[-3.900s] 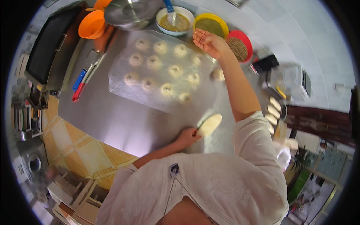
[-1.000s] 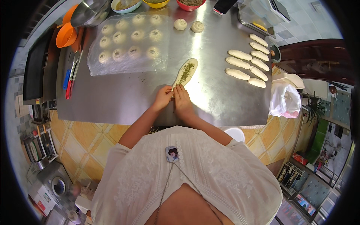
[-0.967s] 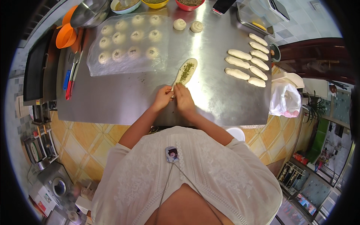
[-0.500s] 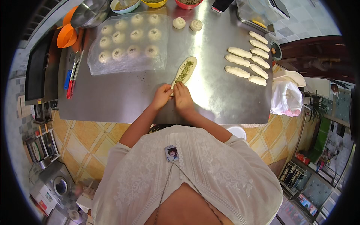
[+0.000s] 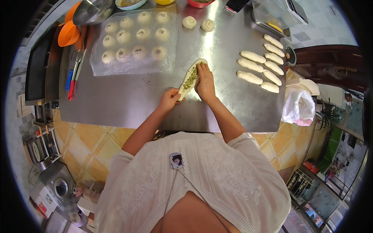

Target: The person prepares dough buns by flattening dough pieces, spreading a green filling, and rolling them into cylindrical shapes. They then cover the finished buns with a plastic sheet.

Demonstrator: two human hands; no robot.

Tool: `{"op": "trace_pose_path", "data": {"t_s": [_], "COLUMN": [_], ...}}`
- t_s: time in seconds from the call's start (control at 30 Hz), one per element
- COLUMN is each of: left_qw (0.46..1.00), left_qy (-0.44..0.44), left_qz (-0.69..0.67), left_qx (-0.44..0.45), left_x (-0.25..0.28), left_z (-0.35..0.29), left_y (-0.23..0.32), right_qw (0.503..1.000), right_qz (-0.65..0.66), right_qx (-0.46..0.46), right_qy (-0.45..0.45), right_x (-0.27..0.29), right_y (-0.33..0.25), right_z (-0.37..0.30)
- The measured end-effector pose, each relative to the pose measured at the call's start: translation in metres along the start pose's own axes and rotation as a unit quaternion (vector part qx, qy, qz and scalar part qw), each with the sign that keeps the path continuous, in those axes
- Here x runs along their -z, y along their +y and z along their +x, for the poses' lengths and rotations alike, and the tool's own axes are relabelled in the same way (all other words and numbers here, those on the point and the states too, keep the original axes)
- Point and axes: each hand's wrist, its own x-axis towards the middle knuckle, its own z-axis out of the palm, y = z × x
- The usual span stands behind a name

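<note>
A long flattened strip of dough [image 5: 185, 86] lies slantwise on the steel table, with green chopped filling [image 5: 190, 79] spread along its middle. My left hand [image 5: 169, 98] pinches the near end of the strip between thumb and fingers. Along the strip's far right edge lies my right hand [image 5: 205, 80], its fingers stretched out on the dough and filling near the far end. Two coiled dough rolls [image 5: 189, 22] sit farther back. To the right are several plain dough logs [image 5: 250, 77] in two columns.
Several round filled buns [image 5: 140, 34] rest under a clear plastic sheet [image 5: 132, 70] at the back left. Tongs [image 5: 74, 79] and orange cups [image 5: 68, 34] stand left of it. Bowls [image 5: 130, 4] line the far edge; a white plastic bag [image 5: 298, 106] hangs at the right.
My right hand has moved from the near end up the strip to its far right edge. My left hand stays at the near end. The view has shifted slightly.
</note>
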Motion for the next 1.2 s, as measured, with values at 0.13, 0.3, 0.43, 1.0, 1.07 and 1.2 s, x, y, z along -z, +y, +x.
{"op": "trace_pose_path", "data": {"t_s": [0.13,0.3,0.43,1.0,1.07,1.2], "left_qw": [1.000,1.000,1.000,0.999,0.998,0.999], "left_qy": [0.001,-0.002,-0.004,0.010,0.022,0.037], "left_qz": [0.003,-0.007,-0.003,-0.051,-0.058,-0.019], "left_qx": [0.005,0.003,0.004,-0.009,-0.017,-0.026], "left_x": [-0.003,-0.002,0.001,-0.007,-0.007,-0.009], "left_z": [-0.003,0.000,0.001,-0.007,-0.007,-0.007], "left_y": [0.004,0.001,-0.005,0.003,-0.002,0.002], "right_qw": [0.986,0.932,0.964,0.996,0.994,0.995], "right_qz": [0.058,0.198,0.119,0.036,0.010,0.052], "right_qx": [-0.153,-0.262,-0.172,0.026,0.048,0.022], "right_qy": [0.041,-0.152,-0.165,-0.077,-0.096,-0.085], "right_x": [0.014,0.006,0.009,0.004,0.005,0.019], "right_y": [0.029,0.044,0.037,0.031,0.030,0.053], "right_z": [0.047,0.061,0.048,0.042,0.041,0.058]}}
